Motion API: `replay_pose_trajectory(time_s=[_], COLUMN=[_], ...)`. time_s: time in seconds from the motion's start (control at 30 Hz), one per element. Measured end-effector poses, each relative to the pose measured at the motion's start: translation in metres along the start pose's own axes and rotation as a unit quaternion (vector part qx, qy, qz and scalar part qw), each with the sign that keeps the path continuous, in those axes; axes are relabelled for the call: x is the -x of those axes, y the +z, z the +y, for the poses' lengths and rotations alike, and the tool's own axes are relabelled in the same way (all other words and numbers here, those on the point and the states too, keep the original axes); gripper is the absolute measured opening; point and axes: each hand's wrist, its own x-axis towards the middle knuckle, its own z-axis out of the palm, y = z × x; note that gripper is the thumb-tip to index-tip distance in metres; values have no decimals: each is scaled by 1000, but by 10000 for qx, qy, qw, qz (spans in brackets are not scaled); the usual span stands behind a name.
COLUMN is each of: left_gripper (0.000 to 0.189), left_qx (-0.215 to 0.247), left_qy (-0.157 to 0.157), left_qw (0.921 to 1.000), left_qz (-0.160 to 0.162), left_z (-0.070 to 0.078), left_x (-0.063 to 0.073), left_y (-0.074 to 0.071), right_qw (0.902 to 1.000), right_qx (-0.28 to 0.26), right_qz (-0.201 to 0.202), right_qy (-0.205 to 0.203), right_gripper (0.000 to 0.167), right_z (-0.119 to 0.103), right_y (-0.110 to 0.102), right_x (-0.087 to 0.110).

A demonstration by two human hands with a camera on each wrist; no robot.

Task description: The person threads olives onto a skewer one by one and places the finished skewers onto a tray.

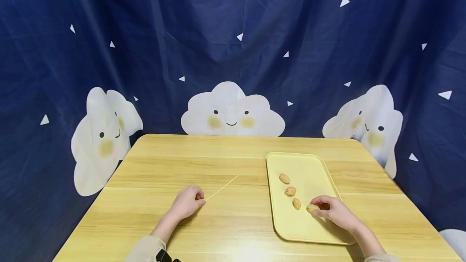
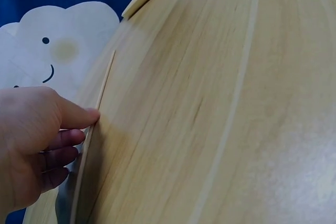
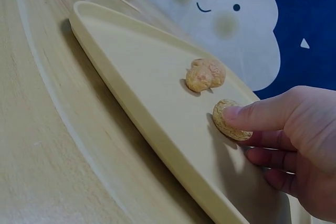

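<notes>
My left hand (image 1: pixel 187 204) pinches a thin wooden skewer (image 2: pixel 106 77) between thumb and fingers, low over the table. From the fingertips the skewer slants away toward the back right in the head view. Over the near part of a pale yellow tray (image 1: pixel 307 169), my right hand (image 1: pixel 336 212) grips a small, wrinkled golden-brown puff (image 3: pixel 224 124) with thumb and fingers. Three similar puffs lie in a slanting row on the tray, left of this hand: a far puff (image 1: pixel 284 178), a middle puff (image 1: pixel 290 191) and a near puff (image 1: pixel 296 203).
The tray stands on the right half of a light wooden table (image 1: pixel 196 148) and has a low raised rim. Behind the table and along both sides hangs a dark blue curtain (image 1: pixel 218 51) with white clouds and triangles.
</notes>
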Motion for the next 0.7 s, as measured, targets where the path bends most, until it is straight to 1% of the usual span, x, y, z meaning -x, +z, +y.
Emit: replay_pose_trajectory(time_s=[0.13, 0.37, 0.6, 0.7], left_gripper=[17, 15, 15, 15], left_qx=[-163, -274, -486, -488], left_qy=[151, 169, 222, 221], left_qw=[9997, 9994, 9985, 9985], left_qz=[120, 125, 86, 74], left_z=[1, 1, 0, 0], left_x=[1, 0, -3, -2], left_y=[2, 3, 5, 5], right_qw=[10000, 10000, 9997, 9994], right_qx=[-54, 22, 180, 253], right_qz=[14, 69, 182, 220], right_qy=[-6, -55, -39, -28], right_gripper=[27, 25, 25, 25], right_z=[0, -1, -4, -4], right_y=[1, 2, 0, 0], right_x=[2, 2, 1, 1])
